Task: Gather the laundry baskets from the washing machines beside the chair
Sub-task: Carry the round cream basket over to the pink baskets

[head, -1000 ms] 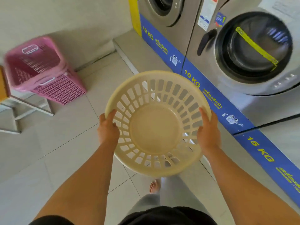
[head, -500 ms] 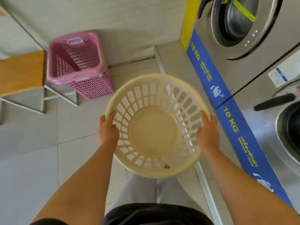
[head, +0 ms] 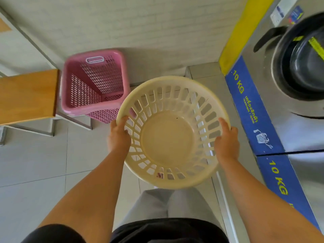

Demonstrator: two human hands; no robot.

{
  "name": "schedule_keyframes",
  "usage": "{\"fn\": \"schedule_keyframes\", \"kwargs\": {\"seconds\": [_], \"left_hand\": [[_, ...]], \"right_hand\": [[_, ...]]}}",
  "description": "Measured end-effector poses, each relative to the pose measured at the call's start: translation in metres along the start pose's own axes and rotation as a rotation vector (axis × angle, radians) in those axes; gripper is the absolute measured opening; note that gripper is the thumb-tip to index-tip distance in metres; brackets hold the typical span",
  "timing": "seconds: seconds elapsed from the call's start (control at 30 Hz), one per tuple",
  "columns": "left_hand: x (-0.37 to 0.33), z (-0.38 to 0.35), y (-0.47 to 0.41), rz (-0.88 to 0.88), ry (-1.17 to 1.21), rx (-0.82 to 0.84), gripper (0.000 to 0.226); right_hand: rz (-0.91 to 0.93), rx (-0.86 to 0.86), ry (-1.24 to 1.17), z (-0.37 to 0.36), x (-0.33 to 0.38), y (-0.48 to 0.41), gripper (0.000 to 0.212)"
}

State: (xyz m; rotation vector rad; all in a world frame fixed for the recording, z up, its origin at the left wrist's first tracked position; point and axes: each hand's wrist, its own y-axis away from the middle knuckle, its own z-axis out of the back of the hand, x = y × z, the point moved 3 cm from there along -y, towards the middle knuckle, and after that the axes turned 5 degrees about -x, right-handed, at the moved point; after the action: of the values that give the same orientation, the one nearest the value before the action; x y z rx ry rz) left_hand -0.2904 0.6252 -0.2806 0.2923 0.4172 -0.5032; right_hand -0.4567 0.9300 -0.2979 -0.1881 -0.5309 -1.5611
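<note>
One head-worn wide-angle view looks steeply down and forward from close above the person's own arms, taking in the tiled floor [head: 35,155] ahead, the wall [head: 140,23] beyond, washing machines [head: 289,85] along the right edge

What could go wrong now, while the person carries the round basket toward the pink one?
The cream basket hides the floor ahead, so a foot may catch the chair legs. Left hand and right hand grip only its rim; it might tip. It could also bump the tilted pink basket.
</note>
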Motion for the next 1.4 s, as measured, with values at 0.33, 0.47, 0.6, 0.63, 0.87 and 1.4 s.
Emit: {"fn": "schedule_keyframes", "kwargs": {"seconds": [0.33, 0.47, 0.6, 0.63, 0.87, 1.4], "left_hand": [[-0.046, -0.033, -0.131, 0.099, -0.01, -0.004, 0.056], [-0.068, -0.057, -0.18, 0.153, -0.025, -0.009, 0.058], [-0.087, -0.083, -0.225, 0.198, -0.04, -0.009, 0.06], [-0.09, -0.09, -0.236, 0.206, -0.048, -0.011, 0.06], [-0.095, -0.144, -0.319, 0.27, -0.07, 0.016, 0.059], [-0.026, -0.323, -0.44, 0.303, -0.027, -0.002, 0.065]], "right_hand": [[0.077, -0.015, 0.059, -0.043, 0.083, -0.136, 0.063], [0.123, 0.019, 0.078, -0.062, 0.107, -0.2, 0.06], [0.154, 0.043, 0.1, -0.081, 0.128, -0.258, 0.059], [0.154, 0.043, 0.102, -0.087, 0.132, -0.272, 0.059], [0.177, 0.013, 0.086, -0.155, 0.153, -0.346, 0.058], [0.218, -0.007, 0.107, -0.355, 0.13, -0.467, 0.063]]}}
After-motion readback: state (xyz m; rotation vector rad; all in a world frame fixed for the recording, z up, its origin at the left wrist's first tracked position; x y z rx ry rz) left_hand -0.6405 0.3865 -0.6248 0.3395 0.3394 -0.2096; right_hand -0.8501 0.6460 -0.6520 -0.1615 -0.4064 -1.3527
